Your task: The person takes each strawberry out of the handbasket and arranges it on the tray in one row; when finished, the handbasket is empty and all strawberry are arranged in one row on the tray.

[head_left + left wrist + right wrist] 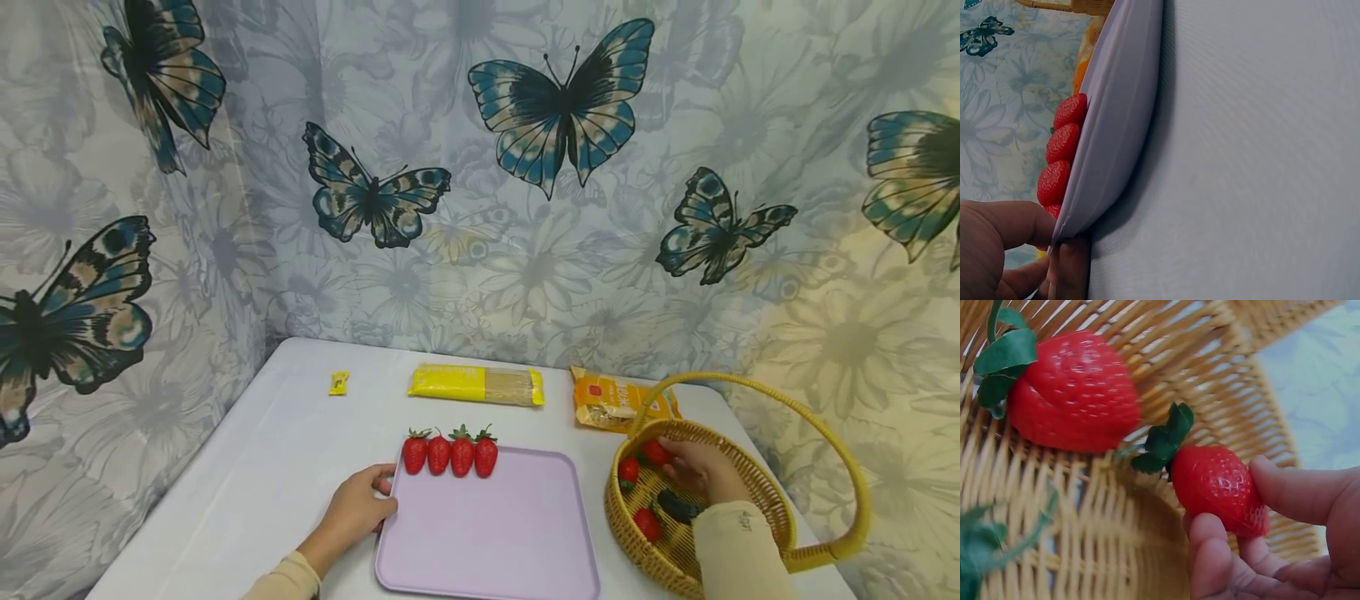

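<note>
At the far left of the white-covered bench [247, 467] lay a small yellow wrapped packet [339, 383]. The left hand [356, 504] gripped the left rim of a lilac rectangular tray [487, 533], thumb above and fingers beneath, closed on the edge. In the tray's far left corner sat four red strawberries [462, 458] in a row, side by side, their long axes running near to far, green caps toward the far rim and tips toward the near side. Beyond the tray lay a yellow noodle pack [476, 384] with a clear window, its long axis left to right, then an orange food bag [615, 400] just behind the basket. The round woven basket [626, 546], its handle arching up and rightward, contained two loose strawberries [647, 525] and a dark, elongated item [677, 506] too obscured to name. Within its far left part, the right hand [701, 467] pinched another strawberry [1219, 487] between thumb and curled fingers; in the right wrist view its axis slanted, leafy cap up-left, tip down-right.
</note>
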`<state>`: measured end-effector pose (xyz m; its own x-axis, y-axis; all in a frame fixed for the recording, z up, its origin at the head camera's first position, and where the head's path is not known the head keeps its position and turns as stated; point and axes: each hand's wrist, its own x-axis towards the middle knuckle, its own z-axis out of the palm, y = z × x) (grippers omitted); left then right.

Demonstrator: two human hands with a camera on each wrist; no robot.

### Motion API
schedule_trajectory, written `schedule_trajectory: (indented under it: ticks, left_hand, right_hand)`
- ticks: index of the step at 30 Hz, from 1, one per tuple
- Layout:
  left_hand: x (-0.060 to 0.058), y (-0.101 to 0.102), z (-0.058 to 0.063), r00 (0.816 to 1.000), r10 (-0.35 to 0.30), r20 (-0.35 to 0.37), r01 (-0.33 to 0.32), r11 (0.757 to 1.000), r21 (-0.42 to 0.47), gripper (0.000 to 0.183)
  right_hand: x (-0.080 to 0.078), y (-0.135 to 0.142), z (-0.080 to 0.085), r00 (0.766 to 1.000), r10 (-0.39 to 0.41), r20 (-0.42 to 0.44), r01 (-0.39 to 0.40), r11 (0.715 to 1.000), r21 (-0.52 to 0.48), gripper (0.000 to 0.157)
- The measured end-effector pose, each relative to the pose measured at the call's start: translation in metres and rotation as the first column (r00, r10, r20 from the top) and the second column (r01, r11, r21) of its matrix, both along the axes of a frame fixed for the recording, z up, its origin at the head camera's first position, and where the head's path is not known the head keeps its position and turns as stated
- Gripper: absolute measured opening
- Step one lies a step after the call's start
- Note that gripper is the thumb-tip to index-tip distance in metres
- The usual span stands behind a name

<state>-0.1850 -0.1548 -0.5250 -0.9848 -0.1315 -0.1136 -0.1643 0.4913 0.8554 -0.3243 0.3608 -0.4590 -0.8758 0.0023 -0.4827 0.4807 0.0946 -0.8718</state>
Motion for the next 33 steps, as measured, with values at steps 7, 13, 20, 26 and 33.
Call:
schedule_trajectory:
  ticks: [7,13,20,26,33]
  left_hand:
    - [0.005,-0.002,-0.005,1.0,0.003,0.03,-0.003,1.0,-0.005,0.059]
    - [0.003,-0.003,-0.004,1.0,0.013,0.016,-0.012,1.0,-0.015,0.058]
    - [-0.001,0.0,0.0,1.0,0.007,-0.008,-0.007,1.0,-0.015,0.057]
    - [-0.005,0.003,0.001,1.0,-0.006,-0.01,0.005,1.0,-0.016,0.058]
    - [-0.004,0.004,-0.003,1.0,0.009,-0.017,-0.01,1.0,-0.018,0.057]
  right_hand:
    - [0.033,0.013,0.02,0.988,0.113,-0.103,-0.116,0.993,-0.028,0.029]
    - [0.075,0.005,0.058,0.972,0.045,-0.232,-0.093,0.975,-0.201,0.02]
    - [0.113,-0.041,0.094,0.904,-0.019,-0.427,-0.141,0.929,-0.342,0.013]
    - [0.114,-0.105,0.093,0.91,-0.011,-0.415,-0.064,0.984,-0.167,0.014]
    - [0.074,-0.171,0.04,0.942,0.019,-0.336,0.012,0.996,0.089,0.044]
